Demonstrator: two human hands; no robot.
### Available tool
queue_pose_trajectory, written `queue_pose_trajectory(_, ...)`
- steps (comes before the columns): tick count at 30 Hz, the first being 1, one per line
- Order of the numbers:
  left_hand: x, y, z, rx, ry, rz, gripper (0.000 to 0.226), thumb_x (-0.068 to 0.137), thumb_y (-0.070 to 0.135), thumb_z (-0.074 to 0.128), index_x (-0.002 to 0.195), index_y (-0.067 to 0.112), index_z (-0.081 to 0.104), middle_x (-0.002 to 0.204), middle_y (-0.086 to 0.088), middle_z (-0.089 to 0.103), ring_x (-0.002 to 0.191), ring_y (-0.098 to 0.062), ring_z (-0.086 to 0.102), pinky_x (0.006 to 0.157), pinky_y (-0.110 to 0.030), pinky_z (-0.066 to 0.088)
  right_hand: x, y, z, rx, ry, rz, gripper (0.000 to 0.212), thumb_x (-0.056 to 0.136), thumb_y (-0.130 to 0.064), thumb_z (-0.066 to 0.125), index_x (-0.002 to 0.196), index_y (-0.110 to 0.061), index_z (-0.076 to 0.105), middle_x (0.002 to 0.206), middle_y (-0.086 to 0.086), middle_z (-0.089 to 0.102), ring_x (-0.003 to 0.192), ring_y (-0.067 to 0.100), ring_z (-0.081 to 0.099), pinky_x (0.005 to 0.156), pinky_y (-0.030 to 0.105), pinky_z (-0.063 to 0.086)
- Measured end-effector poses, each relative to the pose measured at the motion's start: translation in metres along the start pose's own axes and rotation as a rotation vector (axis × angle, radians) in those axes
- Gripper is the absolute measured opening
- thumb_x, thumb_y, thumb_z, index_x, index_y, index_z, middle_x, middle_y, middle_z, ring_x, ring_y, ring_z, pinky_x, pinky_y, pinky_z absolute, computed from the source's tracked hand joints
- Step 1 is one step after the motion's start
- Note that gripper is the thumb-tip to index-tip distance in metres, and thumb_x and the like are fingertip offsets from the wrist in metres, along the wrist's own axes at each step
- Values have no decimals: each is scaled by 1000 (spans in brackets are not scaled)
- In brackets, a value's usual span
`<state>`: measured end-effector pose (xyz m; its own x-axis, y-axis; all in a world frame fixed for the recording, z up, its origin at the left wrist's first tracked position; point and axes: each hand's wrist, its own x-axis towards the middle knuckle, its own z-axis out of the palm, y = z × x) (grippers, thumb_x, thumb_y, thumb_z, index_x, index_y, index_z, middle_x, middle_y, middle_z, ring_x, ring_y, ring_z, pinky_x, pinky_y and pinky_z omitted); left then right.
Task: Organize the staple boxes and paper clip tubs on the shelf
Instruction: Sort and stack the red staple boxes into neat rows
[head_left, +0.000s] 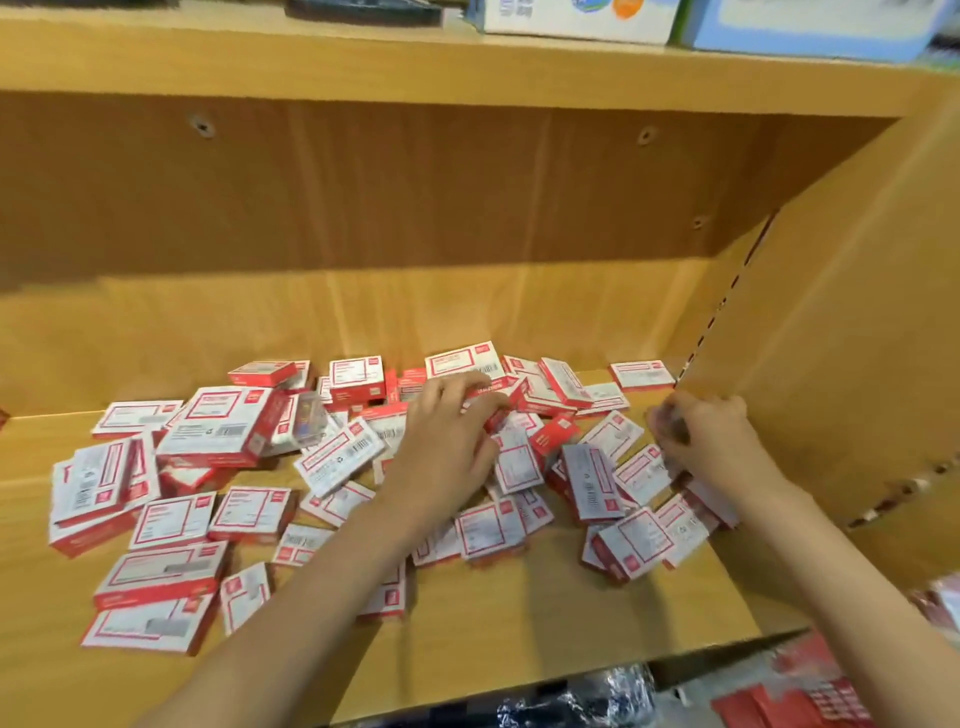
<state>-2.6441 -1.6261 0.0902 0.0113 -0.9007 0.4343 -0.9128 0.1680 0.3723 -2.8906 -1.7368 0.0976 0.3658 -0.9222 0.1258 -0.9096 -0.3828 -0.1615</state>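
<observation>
Head view: staple boxes (208, 431) lie scattered across the shelf (519, 613). My left grip (447, 441) pinches one mid-pile; my right grip (701, 441) clutches several near the right edge. Light, stiff; hold their flat sides.

The boxes (332, 467) strewn across the middle of the frame are white with red borders, red sides and black barcodes — one pattern throughout. The shelf (493, 613) beneath them is honey-yellow wood grain, its back panel (415, 197) a darker brown in shadow. At upper right, a pale blue carton (810, 26) sits beside a white one (576, 18) with blue and orange marks.
</observation>
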Motion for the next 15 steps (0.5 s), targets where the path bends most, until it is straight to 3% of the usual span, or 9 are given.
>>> queue_pose_trajectory(5, -1, -2, 3, -9, 0, -19, 42, 77, 25, 33, 114, 22, 52, 121, -6, 50, 110, -21, 34, 92, -42, 37, 26, -2, 7, 162, 5, -74, 15, 84, -22, 61, 78, -21, 48, 68, -3, 54, 85, 27, 48, 77, 34, 28)
queue_pose_trajectory(10, -6, -3, -2, 0, -27, -4, 47, 81, 26, 33, 122, 21, 54, 131, -2, 47, 120, -19, 34, 98, -40, 33, 26, -7, 3, 108, -21, -7, 16, 84, -23, 61, 84, -21, 46, 90, 4, 53, 95, 28, 41, 83, 38, 34)
queue_pose_trajectory(12, -7, -5, -7, -41, 13, -44, 42, 85, 20, 41, 126, 21, 52, 134, -2, 45, 122, -20, 37, 101, -39, 34, 25, -16, -15, 154, 77, -67, 18, 82, -22, 63, 86, -17, 47, 98, 5, 45, 100, 26, 39, 83, 39, 36)
queue_pose_trajectory(15, -5, -10, -23, -141, 127, -115, 48, 86, 18, 49, 134, 17, 42, 135, -3, 41, 123, -18, 38, 104, -37, 35, 34, -55, -51, 336, 184, -220, 31, 74, -17, 73, 92, -17, 47, 102, -1, 41, 96, 15, 38, 77, 28, 32)
